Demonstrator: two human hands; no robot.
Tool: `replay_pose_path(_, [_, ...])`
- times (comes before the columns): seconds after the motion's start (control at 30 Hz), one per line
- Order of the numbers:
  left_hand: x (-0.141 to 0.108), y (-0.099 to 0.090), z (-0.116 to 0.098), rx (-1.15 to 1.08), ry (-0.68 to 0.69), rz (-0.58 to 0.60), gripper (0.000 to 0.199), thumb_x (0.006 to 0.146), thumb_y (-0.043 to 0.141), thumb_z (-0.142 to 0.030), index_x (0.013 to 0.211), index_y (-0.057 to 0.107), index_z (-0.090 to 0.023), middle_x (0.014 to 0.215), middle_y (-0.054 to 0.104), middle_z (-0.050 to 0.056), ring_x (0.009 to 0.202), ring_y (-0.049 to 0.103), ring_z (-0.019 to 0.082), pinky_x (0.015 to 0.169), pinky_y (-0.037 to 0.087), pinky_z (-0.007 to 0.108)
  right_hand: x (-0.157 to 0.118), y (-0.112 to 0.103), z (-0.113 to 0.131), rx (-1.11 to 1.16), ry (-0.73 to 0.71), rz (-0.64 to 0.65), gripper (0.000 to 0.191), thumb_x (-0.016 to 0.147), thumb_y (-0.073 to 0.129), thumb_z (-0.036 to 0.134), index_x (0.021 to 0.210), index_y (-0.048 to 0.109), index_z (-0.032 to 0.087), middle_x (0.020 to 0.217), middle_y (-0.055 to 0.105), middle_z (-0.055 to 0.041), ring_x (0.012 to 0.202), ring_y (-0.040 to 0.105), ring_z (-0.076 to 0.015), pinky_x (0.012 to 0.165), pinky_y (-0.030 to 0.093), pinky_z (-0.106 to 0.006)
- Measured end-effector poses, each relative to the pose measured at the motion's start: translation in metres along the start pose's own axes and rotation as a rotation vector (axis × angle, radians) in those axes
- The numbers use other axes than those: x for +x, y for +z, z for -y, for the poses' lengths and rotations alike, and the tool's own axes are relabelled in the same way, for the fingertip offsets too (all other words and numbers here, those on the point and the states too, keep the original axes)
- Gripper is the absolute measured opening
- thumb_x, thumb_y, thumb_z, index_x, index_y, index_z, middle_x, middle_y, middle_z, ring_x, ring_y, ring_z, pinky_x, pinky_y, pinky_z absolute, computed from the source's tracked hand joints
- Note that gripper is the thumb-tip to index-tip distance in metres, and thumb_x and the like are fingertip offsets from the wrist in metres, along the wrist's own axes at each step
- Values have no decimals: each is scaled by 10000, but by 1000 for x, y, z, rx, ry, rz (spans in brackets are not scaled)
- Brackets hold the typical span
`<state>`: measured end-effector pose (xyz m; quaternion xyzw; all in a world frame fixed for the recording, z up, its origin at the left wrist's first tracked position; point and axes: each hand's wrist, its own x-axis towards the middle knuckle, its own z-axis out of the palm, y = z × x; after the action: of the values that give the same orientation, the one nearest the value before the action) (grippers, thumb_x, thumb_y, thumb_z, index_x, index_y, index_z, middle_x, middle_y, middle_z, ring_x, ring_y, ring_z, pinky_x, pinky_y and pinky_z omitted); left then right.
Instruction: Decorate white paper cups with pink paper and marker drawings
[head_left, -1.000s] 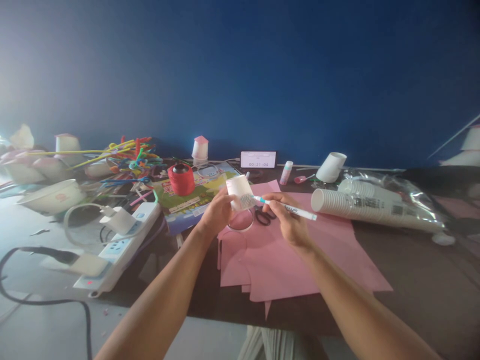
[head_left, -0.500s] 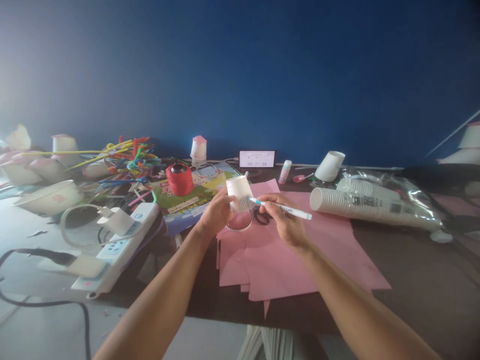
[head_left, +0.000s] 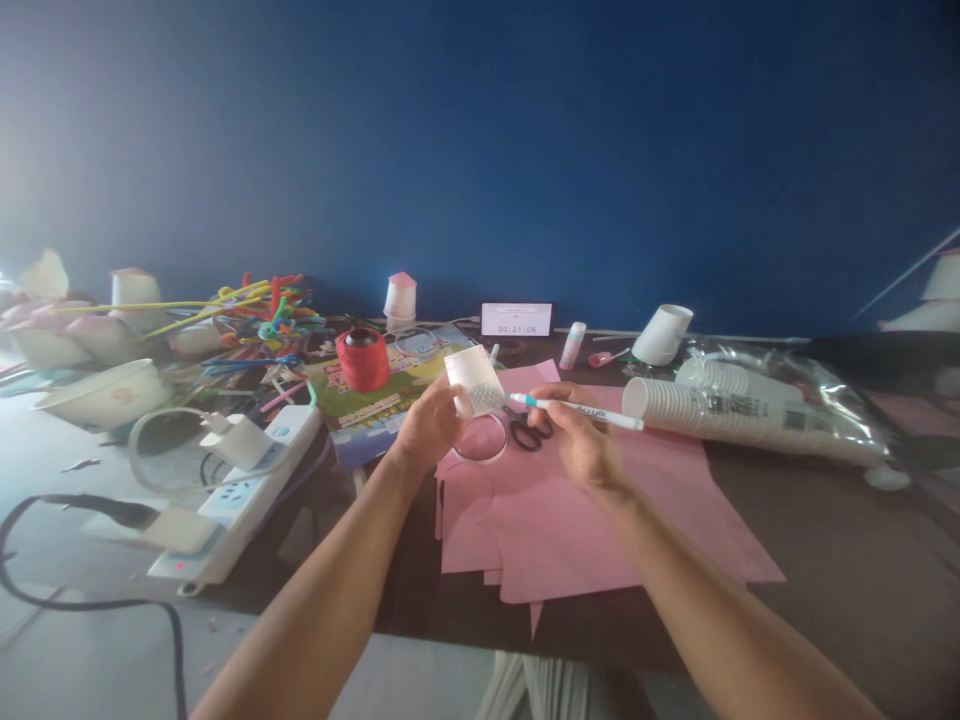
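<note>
A white paper cup (head_left: pixel 472 376) with a grey-green pattern along its lower side is gripped by my left hand (head_left: pixel 431 425), tilted above the table. In my right hand (head_left: pixel 581 435) is a white marker (head_left: pixel 592 414) with a teal band. Its tip points left at the cup's patterned side; whether it touches I cannot tell. Below the hands lie sheets of pink paper (head_left: pixel 570 540), black-handled scissors (head_left: pixel 529 432) and a round clear ring-edged piece (head_left: pixel 481 440).
Left are a power strip (head_left: pixel 232 510), red string roll (head_left: pixel 361 362), colourful pipe cleaners (head_left: pixel 274 310) and a white bowl (head_left: pixel 105 395). A bagged stack of paper cups (head_left: pixel 720 415) lies right. Behind stand a phone (head_left: pixel 517 319), glue stick (head_left: pixel 572 345) and upturned cup (head_left: pixel 663 335).
The cup has tilted and shifted slightly left in my left hand. My right hand has drawn the marker a little to the right, uncovering more of the scissors.
</note>
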<state>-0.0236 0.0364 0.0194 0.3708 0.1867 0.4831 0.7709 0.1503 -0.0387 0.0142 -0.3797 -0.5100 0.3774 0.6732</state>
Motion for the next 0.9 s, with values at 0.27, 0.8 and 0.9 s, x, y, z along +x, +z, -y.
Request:
replay_pose_path(0.27, [1, -4, 1, -12, -37, 24, 233, 740, 590, -222, 961, 646, -170, 930, 696, 41, 883, 637, 198, 826, 468, 327, 4, -1, -7, -153, -45, -72, 356, 886, 481, 510, 1120, 596, 268, 884, 685, -38, 862, 648, -205, 706, 508, -350])
replay_pose_path(0.8, [2, -2, 4, 45, -39, 13, 275, 705, 603, -244, 966, 655, -174, 844, 701, 28, 895, 651, 226, 811, 475, 333, 0, 1, -1, -86, -30, -9, 235, 873, 545, 424, 953, 681, 249, 741, 641, -3, 699, 578, -155, 592, 443, -290])
replay_pose_path(0.9, [2, -2, 5, 41, -33, 48, 323, 718, 593, -250, 1025, 651, -167, 868, 704, 40, 918, 649, 237, 824, 475, 340, -1, 1, -1, -93, -12, -1, 238, 871, 544, 423, 950, 682, 246, 725, 632, 0, 657, 553, -147, 566, 434, -287])
